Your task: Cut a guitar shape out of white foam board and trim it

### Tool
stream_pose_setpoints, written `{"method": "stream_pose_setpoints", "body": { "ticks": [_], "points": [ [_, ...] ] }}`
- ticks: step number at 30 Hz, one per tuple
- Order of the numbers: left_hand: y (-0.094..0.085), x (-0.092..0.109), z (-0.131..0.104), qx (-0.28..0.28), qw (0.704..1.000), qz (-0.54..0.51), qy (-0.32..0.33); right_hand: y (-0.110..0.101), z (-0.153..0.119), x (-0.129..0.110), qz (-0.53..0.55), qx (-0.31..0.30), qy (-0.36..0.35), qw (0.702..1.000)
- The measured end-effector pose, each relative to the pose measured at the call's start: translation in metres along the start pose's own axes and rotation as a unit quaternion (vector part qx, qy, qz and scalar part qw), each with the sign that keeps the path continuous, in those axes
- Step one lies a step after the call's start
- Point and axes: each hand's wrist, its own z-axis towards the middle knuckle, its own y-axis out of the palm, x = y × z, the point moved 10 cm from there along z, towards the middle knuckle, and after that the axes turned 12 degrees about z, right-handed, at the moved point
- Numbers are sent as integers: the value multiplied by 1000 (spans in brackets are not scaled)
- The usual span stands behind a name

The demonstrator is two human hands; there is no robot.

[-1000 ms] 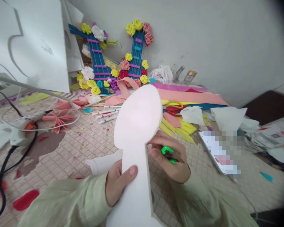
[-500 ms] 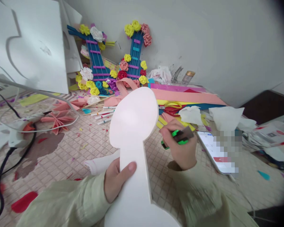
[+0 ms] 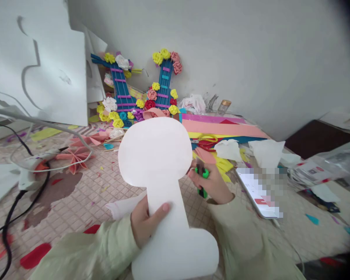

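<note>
A white board cutout [image 3: 163, 155] with a rounded head, a narrow neck and a wider base stands in front of me, face on. My left hand [image 3: 148, 219] grips its neck from the left, thumb on the front and the other fingers hidden behind. Just right of the rounded head, my right hand [image 3: 211, 182] is closed around a green and black cutter [image 3: 202, 181], whose dark tip points up. Some fingers of my right hand lie partly behind the board's edge.
Flower-trimmed blue paper guitars [image 3: 165, 83] lean at the wall. Coloured paper strips [image 3: 221, 128], scissors [image 3: 207, 142] and torn white paper [image 3: 266, 151] lie behind. A phone [image 3: 259, 194] is at right; a power strip [image 3: 32, 171], cables and white boards [image 3: 55, 85] are at left.
The board has turned to show its rounded head and base more broadly. My right hand has moved left towards the board, and the cutter has swung upright. The view has shifted slightly.
</note>
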Motion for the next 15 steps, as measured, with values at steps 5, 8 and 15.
{"method": "stream_pose_setpoints", "body": {
  "ticks": [5,8,15],
  "points": [
    [19,0,-5,-87,993,-73,37,5,-2,11,30,-6,57,998],
    [21,-2,-3,-106,985,-114,72,1,-2,14,54,-24,62,996],
    [6,-21,-9,-27,995,22,89,0,-6,-12,71,-83,-13,994]
  ]
}}
